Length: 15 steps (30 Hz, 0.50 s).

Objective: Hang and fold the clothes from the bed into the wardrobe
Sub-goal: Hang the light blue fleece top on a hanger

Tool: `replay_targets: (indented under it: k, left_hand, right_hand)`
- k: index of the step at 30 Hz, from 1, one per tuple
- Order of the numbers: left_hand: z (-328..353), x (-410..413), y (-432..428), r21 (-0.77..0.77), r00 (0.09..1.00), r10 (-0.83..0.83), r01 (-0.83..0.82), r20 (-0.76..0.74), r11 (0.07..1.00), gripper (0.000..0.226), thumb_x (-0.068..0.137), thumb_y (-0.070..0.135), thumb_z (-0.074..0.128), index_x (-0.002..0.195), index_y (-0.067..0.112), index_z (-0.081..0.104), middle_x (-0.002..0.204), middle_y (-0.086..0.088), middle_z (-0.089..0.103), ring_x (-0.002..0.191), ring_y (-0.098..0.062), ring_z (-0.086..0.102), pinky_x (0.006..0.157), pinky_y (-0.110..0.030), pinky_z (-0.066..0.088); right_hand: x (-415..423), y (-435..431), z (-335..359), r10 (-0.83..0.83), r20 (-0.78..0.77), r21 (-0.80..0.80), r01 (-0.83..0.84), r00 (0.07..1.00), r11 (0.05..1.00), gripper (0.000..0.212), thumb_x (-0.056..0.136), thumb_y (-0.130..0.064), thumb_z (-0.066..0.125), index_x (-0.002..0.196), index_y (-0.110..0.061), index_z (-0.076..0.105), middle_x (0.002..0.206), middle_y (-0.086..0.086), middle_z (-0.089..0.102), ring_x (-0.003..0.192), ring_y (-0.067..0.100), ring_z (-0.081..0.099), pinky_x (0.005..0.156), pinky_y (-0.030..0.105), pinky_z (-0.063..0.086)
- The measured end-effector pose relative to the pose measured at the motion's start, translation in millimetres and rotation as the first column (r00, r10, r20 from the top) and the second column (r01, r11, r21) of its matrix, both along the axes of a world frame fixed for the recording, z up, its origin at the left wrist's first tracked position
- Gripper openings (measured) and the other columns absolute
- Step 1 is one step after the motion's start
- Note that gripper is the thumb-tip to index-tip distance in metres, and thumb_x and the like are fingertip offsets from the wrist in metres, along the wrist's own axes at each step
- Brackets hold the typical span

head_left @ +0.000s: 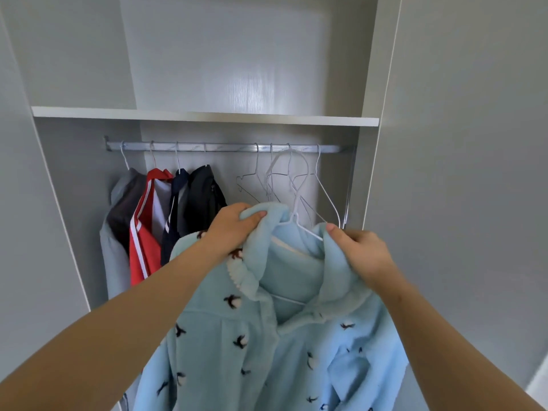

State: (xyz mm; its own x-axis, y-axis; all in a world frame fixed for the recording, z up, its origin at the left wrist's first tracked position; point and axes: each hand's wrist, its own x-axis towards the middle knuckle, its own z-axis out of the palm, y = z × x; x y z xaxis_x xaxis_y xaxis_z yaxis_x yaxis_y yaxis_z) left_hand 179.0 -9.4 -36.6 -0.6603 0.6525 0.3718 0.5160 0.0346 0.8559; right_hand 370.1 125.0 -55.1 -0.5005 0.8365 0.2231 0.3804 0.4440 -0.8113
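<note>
A fluffy light-blue pyjama top [267, 336] with small bird prints hangs in front of me, below the wardrobe rail [225, 148]. A white wire hanger [299, 226] sits inside its neck opening, and its hook reaches up to the rail. My left hand [234, 226] grips the left side of the collar. My right hand [358, 250] grips the right side of the collar. The lower part of the top runs out of view at the bottom.
On the left of the rail hang a grey garment [118, 221], a red one with white stripes [145, 232], a navy one [175, 215] and a black one [204, 197]. Several bare white wire hangers [267, 179] hang on the right. A shelf [204, 116] spans above the rail.
</note>
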Motion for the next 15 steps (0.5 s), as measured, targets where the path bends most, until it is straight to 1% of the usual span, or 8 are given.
replay_targets:
  k: [1,3,5,7,9,11,13,15]
  left_hand:
    - [-3,1,2,-0.029,1.0,-0.017,0.017,-0.003,0.999,0.023,0.088,0.031,0.061,0.082,0.009,0.061,0.072,0.001,0.054,0.067,-0.013,0.048,0.061,-0.022,0.04]
    - [-10,3,5,-0.09,0.999,-0.042,0.044,0.02,0.995,0.027,0.088,0.035,0.06,0.086,0.008,0.061,0.076,-0.002,0.056,0.072,-0.015,0.05,0.068,-0.027,0.042]
    - [-18,3,8,-0.152,0.999,-0.031,0.035,0.031,0.988,0.023,0.088,0.04,0.058,0.085,0.018,0.062,0.084,0.0,0.061,0.079,-0.016,0.055,0.077,-0.03,0.045]
    - [-26,-2,9,-0.161,0.999,0.031,-0.025,0.031,0.987,0.016,0.089,0.039,0.056,0.09,0.025,0.063,0.094,0.004,0.064,0.091,-0.015,0.058,0.085,-0.033,0.046]
    - [-32,-8,7,-0.138,0.993,0.102,-0.094,0.051,0.986,0.013,0.092,0.035,0.054,0.093,0.026,0.062,0.1,0.005,0.064,0.096,-0.014,0.057,0.085,-0.03,0.045]
    - [-36,-15,3,-0.131,0.99,0.127,-0.117,0.065,0.984,0.009,0.093,0.03,0.053,0.093,0.026,0.062,0.101,0.005,0.062,0.096,-0.012,0.055,0.083,-0.026,0.041]
    - [-40,-23,-1,-0.15,0.986,0.148,-0.135,0.076,0.979,0.008,0.092,0.026,0.054,0.09,0.027,0.062,0.099,0.007,0.061,0.096,-0.011,0.054,0.083,-0.025,0.041]
    - [-42,-32,-2,-0.173,0.982,0.172,-0.158,0.074,0.972,0.01,0.092,0.023,0.054,0.088,0.026,0.062,0.097,0.005,0.061,0.096,-0.013,0.055,0.084,-0.027,0.043]
  right_hand:
    - [2,3,-2,-0.024,-0.058,-0.041,0.022,0.998,0.999,0.06,0.077,-0.062,0.054,0.07,-0.004,0.063,0.069,0.005,0.062,0.069,0.021,0.057,0.064,0.03,0.043]
    - [5,8,-5,-0.046,-0.125,-0.142,0.028,0.991,0.989,0.052,0.074,-0.058,0.062,0.065,-0.007,0.061,0.062,0.006,0.056,0.061,0.021,0.053,0.058,0.027,0.042]
    - [7,15,-10,-0.076,-0.132,-0.208,0.047,0.988,0.977,0.05,0.074,-0.055,0.066,0.067,-0.006,0.062,0.059,0.007,0.055,0.056,0.021,0.052,0.054,0.026,0.041]
    - [8,23,-17,-0.123,-0.103,-0.209,0.099,0.987,0.973,0.05,0.076,-0.051,0.066,0.061,-0.005,0.056,0.057,0.006,0.055,0.054,0.019,0.052,0.051,0.025,0.039]
    - [6,27,-26,-0.153,-0.08,-0.178,0.137,0.985,0.974,0.047,0.079,-0.048,0.065,0.057,-0.008,0.053,0.053,0.005,0.053,0.051,0.016,0.051,0.047,0.024,0.036]
    - [3,28,-35,-0.147,-0.089,-0.211,0.126,0.985,0.969,0.046,0.081,-0.044,0.065,0.056,-0.008,0.052,0.05,0.005,0.053,0.049,0.017,0.051,0.047,0.024,0.037]
    - [-4,26,-45,-0.113,-0.097,-0.277,0.083,0.989,0.957,0.045,0.082,-0.043,0.065,0.06,-0.005,0.055,0.052,0.008,0.055,0.052,0.021,0.054,0.052,0.026,0.042]
    - [-13,23,-53,-0.086,-0.103,-0.328,0.047,0.991,0.944,0.042,0.082,-0.042,0.064,0.078,-0.001,0.058,0.063,0.01,0.058,0.057,0.021,0.055,0.055,0.027,0.041]
